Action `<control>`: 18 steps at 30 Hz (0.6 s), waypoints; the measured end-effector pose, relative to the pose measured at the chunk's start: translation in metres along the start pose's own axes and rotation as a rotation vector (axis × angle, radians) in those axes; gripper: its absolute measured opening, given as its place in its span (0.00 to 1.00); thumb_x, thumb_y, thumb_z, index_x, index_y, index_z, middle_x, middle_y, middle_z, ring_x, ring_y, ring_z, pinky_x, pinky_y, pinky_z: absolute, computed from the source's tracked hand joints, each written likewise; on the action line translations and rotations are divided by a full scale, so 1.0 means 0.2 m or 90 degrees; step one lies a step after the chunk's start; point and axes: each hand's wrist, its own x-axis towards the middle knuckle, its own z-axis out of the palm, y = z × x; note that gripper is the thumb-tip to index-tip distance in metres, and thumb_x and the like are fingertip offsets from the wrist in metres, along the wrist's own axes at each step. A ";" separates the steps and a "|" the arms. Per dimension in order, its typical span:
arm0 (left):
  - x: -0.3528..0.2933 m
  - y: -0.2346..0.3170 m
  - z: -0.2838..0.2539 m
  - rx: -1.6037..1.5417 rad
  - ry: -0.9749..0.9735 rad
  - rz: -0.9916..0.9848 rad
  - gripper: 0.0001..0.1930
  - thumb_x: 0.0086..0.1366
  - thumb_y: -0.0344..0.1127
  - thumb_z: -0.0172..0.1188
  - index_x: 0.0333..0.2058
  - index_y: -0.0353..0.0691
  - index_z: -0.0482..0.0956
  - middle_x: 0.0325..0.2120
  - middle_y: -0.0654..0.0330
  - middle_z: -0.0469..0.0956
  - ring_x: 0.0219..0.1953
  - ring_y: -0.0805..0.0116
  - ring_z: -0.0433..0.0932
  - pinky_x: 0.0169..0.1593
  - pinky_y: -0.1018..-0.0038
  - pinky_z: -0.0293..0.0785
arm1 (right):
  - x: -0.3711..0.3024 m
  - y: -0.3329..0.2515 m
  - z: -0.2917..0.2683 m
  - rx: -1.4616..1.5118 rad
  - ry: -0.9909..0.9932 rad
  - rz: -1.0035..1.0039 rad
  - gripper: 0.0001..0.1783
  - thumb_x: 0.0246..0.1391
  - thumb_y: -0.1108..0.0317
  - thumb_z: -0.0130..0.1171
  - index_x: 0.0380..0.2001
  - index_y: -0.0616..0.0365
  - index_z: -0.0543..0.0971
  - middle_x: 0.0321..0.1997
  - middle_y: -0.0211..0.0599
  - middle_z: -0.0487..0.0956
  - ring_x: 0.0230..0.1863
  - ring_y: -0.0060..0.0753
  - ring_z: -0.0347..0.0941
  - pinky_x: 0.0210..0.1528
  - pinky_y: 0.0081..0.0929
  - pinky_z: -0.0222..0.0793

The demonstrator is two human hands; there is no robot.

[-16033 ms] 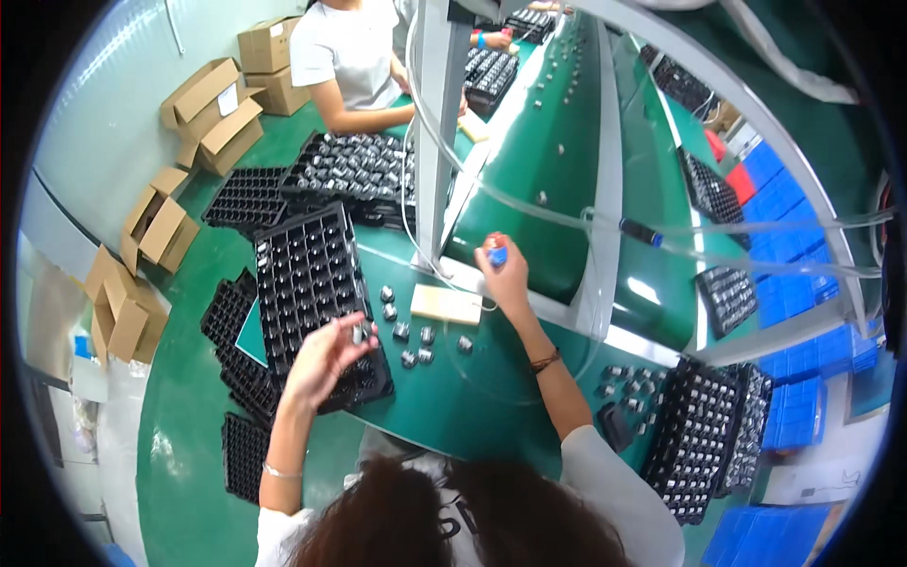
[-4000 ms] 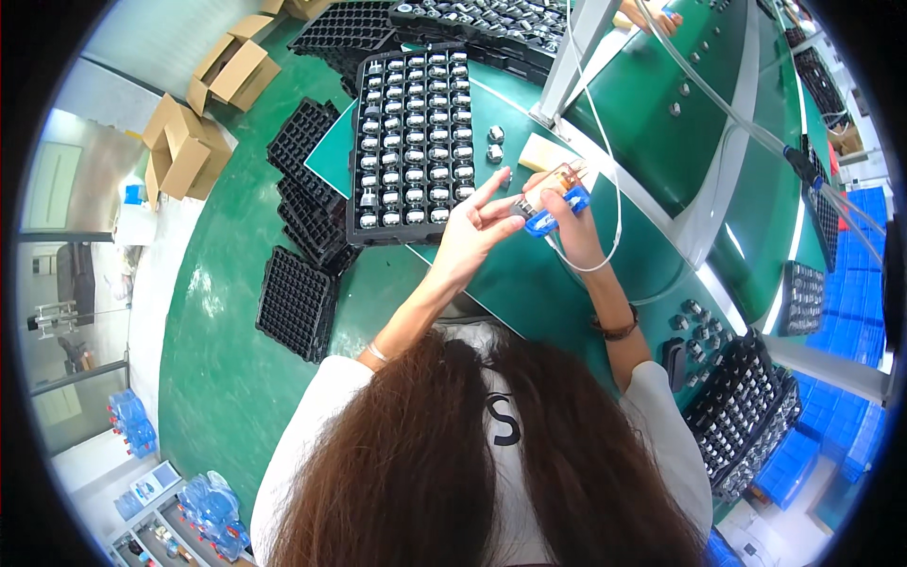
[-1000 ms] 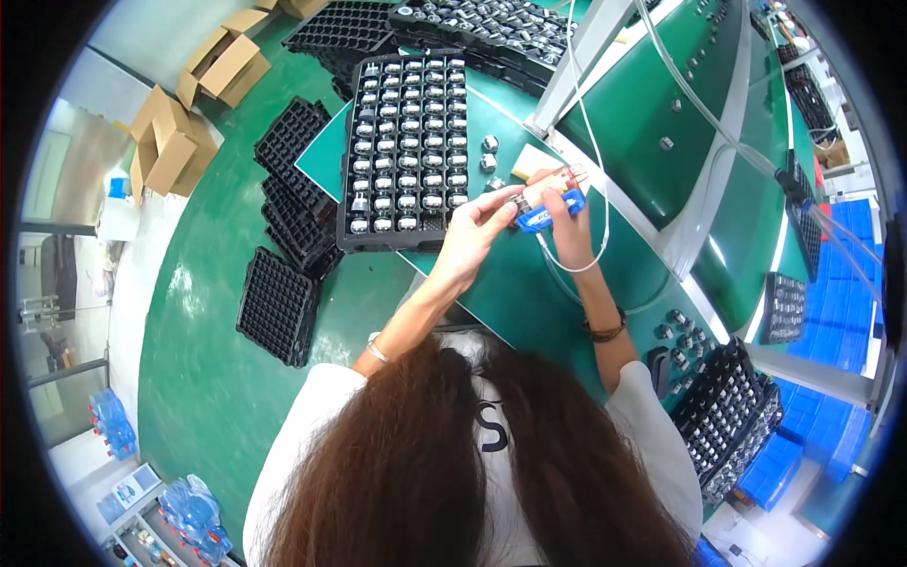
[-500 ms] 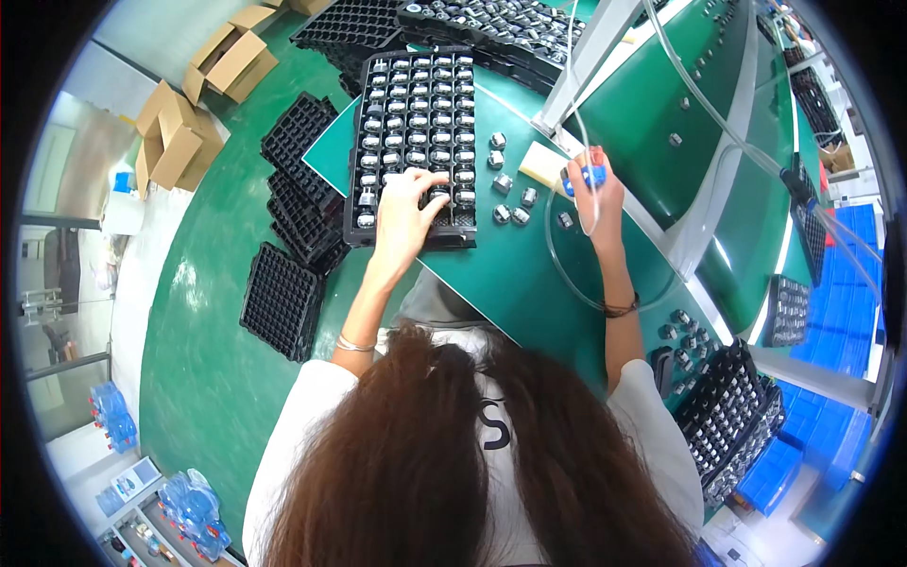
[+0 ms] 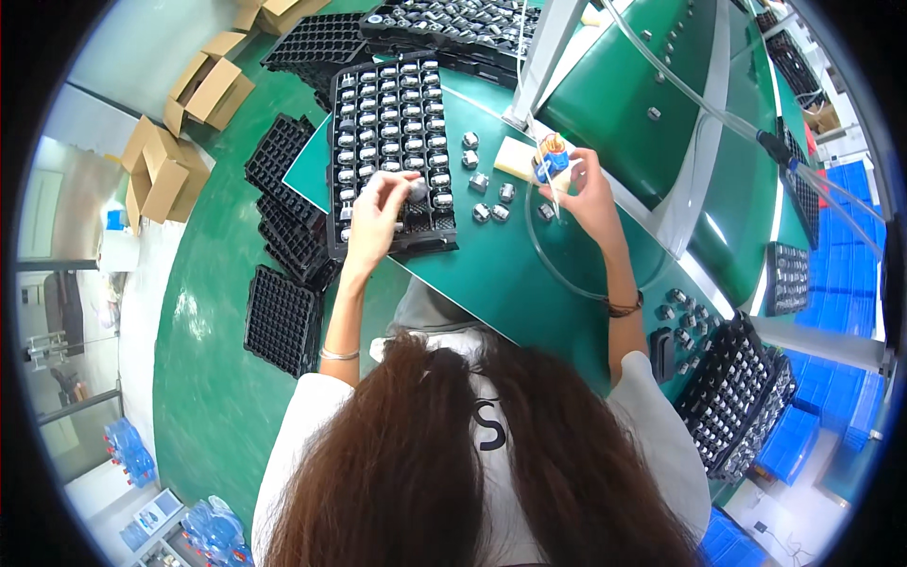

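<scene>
My left hand [image 5: 375, 219] is over the near part of a black compartment tray [image 5: 452, 227] filled with rows of small silver-and-black metal parts. Pinched at its fingertips is one small silver metal part [image 5: 417, 191]. My right hand [image 5: 591, 200] is open, its fingers apart beside a blue tool [image 5: 550, 168] with an orange-red top and a clear hose. That tool is at a pale yellow block [image 5: 513, 157]; whether it rests on the block I cannot tell. Several loose metal parts [image 5: 480, 181] lie on the green tabletop between the tray and my right hand.
A clear hose [image 5: 540, 253] loops over the table on the right. More filled trays [image 5: 453, 33] stand at the back and at the lower right [image 5: 732, 402]. Empty black trays [image 5: 283, 317] are stacked on the floor at left. A metal post [image 5: 546, 71] rises behind the block.
My right hand has loosened from the blue tool, and its fingers have spread. The left hand has lifted slightly, and a silver part now shows at its fingertips. The whole view has shifted a little.
</scene>
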 end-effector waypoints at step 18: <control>-0.06 0.02 0.19 -0.533 0.051 -0.297 0.16 0.66 0.34 0.47 0.52 0.37 0.67 0.40 0.65 0.71 0.40 0.79 0.67 0.50 0.81 0.62 | 0.36 0.22 -0.04 0.031 0.332 -0.022 0.16 0.44 0.58 0.62 0.30 0.59 0.75 0.26 0.45 0.77 0.29 0.44 0.75 0.33 0.32 0.69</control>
